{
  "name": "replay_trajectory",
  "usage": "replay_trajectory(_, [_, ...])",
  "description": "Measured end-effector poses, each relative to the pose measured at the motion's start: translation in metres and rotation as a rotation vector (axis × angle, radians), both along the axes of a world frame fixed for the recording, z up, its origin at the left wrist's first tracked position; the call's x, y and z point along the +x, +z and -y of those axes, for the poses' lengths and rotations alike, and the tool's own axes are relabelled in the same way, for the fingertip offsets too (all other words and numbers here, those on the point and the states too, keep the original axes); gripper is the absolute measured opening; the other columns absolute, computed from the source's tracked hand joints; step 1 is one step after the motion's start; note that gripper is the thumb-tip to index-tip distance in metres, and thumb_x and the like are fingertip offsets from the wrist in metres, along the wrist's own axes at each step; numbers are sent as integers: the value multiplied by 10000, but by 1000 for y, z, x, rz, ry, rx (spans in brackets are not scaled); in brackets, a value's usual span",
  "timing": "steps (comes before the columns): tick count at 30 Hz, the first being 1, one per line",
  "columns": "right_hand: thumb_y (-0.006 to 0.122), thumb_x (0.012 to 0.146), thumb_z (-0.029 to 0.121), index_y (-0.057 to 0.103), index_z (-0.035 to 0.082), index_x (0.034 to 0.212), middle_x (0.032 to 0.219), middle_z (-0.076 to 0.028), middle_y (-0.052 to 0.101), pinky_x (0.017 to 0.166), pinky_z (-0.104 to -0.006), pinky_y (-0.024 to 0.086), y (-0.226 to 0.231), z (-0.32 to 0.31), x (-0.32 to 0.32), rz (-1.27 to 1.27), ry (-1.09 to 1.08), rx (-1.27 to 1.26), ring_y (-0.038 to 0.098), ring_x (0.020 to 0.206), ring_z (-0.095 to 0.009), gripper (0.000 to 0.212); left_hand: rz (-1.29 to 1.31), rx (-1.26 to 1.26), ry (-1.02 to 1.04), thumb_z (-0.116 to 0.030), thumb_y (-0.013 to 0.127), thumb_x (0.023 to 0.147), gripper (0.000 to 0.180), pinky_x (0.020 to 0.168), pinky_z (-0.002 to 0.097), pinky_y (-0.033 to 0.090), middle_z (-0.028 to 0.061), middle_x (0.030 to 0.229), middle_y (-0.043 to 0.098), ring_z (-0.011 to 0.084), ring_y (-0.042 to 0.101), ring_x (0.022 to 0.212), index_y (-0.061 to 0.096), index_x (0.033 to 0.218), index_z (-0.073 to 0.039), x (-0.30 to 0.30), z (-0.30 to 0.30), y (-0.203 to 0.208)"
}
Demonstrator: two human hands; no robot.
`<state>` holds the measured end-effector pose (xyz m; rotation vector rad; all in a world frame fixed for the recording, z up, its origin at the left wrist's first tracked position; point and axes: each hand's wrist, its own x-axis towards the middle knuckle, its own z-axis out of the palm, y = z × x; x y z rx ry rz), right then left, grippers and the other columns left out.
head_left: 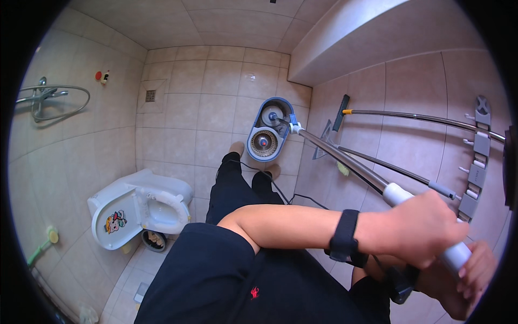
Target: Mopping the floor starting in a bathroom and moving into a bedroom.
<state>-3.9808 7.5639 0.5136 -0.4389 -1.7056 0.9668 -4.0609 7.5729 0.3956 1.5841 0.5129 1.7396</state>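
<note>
A long-handled spin mop [345, 154] slants from the bucket up to my hands at the right. Its head sits in the far, round compartment of a blue and grey mop bucket [252, 129]. The near compartment holds a metal spin basket [264, 143]. My left hand [423, 227], at the end of an arm stretched across my body, is closed round the white grip of the handle. Beyond it, my right hand [477, 275] wraps the handle's end. Its wrist is partly hidden behind the left forearm and a black strapped device [402, 283].
A squeegee [341, 112] and another pole [399, 168] lean along the right wall, beside a grey tool rack [477, 173]. An open toilet [143, 208] stands at left, with a small bin [154, 241] next to it. A dark cable [275, 186] runs near my legs. A floor drain [150, 96] lies far left.
</note>
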Motion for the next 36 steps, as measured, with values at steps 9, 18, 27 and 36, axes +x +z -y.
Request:
replay_trajectory(9, [502,701,59,361,97,822,578,-27,436,507,-246,370,-200,-28,-30,-158,-146,-249,392,457,-108,190,-180,-266,107,-176,702,545,246,493,371,444,105,579,539,318,567,560,501,659,-93,-27,-27,-175])
replay_trajectory(18, [487,789,58,374,61,812,689,-64,478,694,-272,406,-301,-22,-53,36,-340,-434,474,674,-141,115,-302,-545,241,-236,686,654,270,535,371,456,146,613,553,359,570,621,480,649,-62,-45,-22,-256])
replay_trajectory(27, [566,699,-34,455,27,739,718,-63,507,761,-300,428,-238,15,-39,192,-55,-429,507,701,-162,133,-461,-596,176,-154,663,670,204,686,412,435,135,789,586,339,552,834,542,799,-52,-59,18,-341])
replay_trajectory(36, [499,711,224,406,55,827,550,-45,506,442,-223,393,11,104,-7,161,-156,-63,428,382,-119,225,-688,-592,39,-139,617,653,84,718,429,447,118,770,602,315,570,815,612,720,-89,-61,35,-387])
